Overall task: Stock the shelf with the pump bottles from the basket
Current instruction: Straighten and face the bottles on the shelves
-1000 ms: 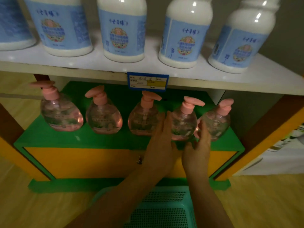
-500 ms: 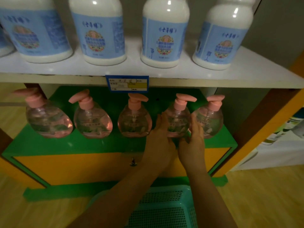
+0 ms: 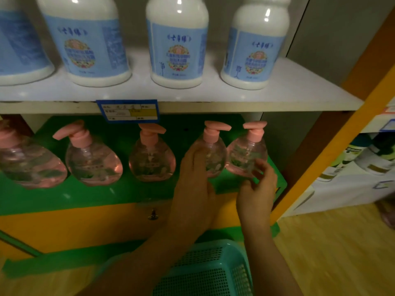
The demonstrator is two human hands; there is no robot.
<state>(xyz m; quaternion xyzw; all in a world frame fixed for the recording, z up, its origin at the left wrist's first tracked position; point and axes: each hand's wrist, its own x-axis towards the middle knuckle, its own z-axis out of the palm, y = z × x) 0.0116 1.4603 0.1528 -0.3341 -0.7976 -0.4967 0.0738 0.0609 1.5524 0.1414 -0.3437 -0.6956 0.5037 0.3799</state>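
Several clear pink pump bottles stand in a row on the green lower shelf (image 3: 111, 195). My left hand (image 3: 192, 189) is wrapped around the left side of the fourth pump bottle (image 3: 214, 154). My right hand (image 3: 257, 186) grips the lower front of the rightmost pump bottle (image 3: 248, 154), which stands close beside the fourth one. The other bottles, such as the middle one (image 3: 151, 159) and the second one (image 3: 93, 161), stand untouched to the left. The teal basket (image 3: 209, 268) lies on the floor below my arms; its inside is mostly hidden.
A white upper shelf (image 3: 288, 90) carries several large white bottles with blue labels (image 3: 177, 50). A blue price tag (image 3: 128, 111) hangs on its front edge. An orange frame post (image 3: 333, 150) stands to the right, with another shelf of goods beyond. The floor is wood.
My right hand has shifted right from the fourth bottle onto the rightmost one. My left hand stays on the fourth bottle. The camera has moved closer and to the right.
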